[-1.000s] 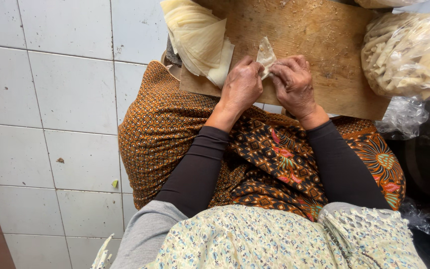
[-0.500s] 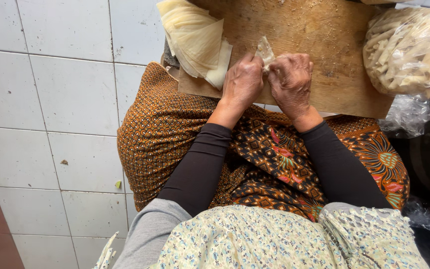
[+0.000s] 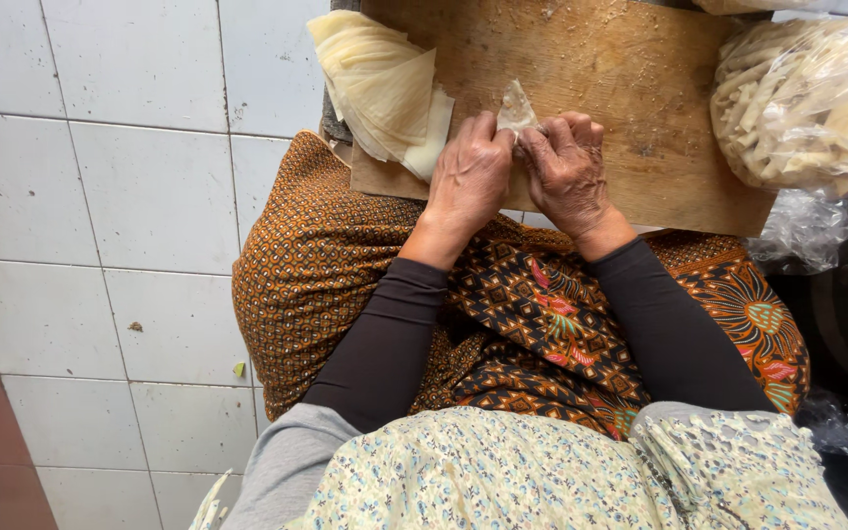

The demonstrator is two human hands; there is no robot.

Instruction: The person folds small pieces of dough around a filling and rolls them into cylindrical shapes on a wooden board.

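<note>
Both hands are pinched shut on one small wrapper [image 3: 517, 106], a thin pale piece folded up into a point. It sits right between the fingertips: the left hand [image 3: 468, 182] grips it from its left edge, the right hand [image 3: 569, 169] from the other side, and the tip pokes up just above the knuckles. The two hands are touching each other, thumbs tucked in, so I can't tell what's inside the fold, if anything.

All of this is over a wooden board [image 3: 630, 88] that rests on the person's lap. The board is dusted with crumbs or flour.

Just left of the left hand there's one stack of flat wrappers [image 3: 380, 88], fanned out and hanging partly off the board's corner. Too many thin sheets to count.

On the right, one clear plastic bag [image 3: 807, 103] sits at the board's edge, stuffed with pale finished rolls, too jumbled to count. More crumpled plastic [image 3: 802, 231] hangs below it.

Underneath is a brown patterned skirt [image 3: 326, 285], dark sleeves, and a white tiled floor [image 3: 90, 196] off to the left.
</note>
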